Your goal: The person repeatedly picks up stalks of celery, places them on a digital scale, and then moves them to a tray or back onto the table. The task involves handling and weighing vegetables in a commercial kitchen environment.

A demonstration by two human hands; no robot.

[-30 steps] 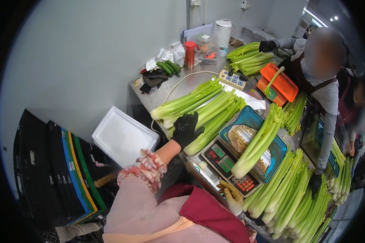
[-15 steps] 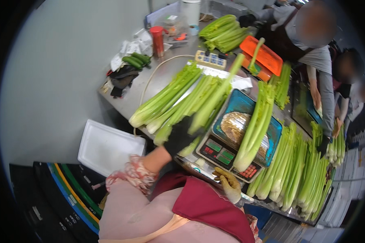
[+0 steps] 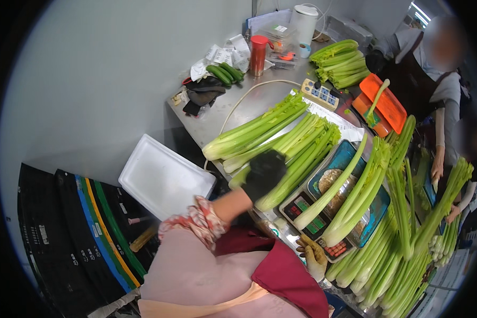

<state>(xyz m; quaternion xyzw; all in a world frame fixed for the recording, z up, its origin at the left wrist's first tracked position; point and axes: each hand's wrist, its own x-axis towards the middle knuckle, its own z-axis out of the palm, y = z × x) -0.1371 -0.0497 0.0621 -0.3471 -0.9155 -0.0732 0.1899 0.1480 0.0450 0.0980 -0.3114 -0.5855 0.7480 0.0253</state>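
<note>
My left hand (image 3: 266, 172), in a black glove, is over the left celery bunches (image 3: 302, 164) beside the scale. Its fingers are dark and blurred, so their grip is unclear. A digital scale (image 3: 307, 220) with a blue tray (image 3: 377, 212) carries a thick celery bunch (image 3: 361, 199) and a single celery stalk (image 3: 336, 183). At the scale's near edge, my right hand (image 3: 314, 258) in a yellowish glove has its fingers loosely bent and apart, with nothing visible in them.
Many celery bunches (image 3: 371, 265) lie right of the scale, near co-workers' arms (image 3: 438, 159). A power strip (image 3: 319, 94), an orange basket (image 3: 389, 100), a red bottle (image 3: 258, 55) and cucumbers (image 3: 225, 73) are farther back. A white lid-like tray (image 3: 164, 175) stands at left.
The celery stalk that my left hand held now lies on the scale beside the bunch. My left hand is back over the left bunches. More celery lies across the right pile. The view has shifted.
</note>
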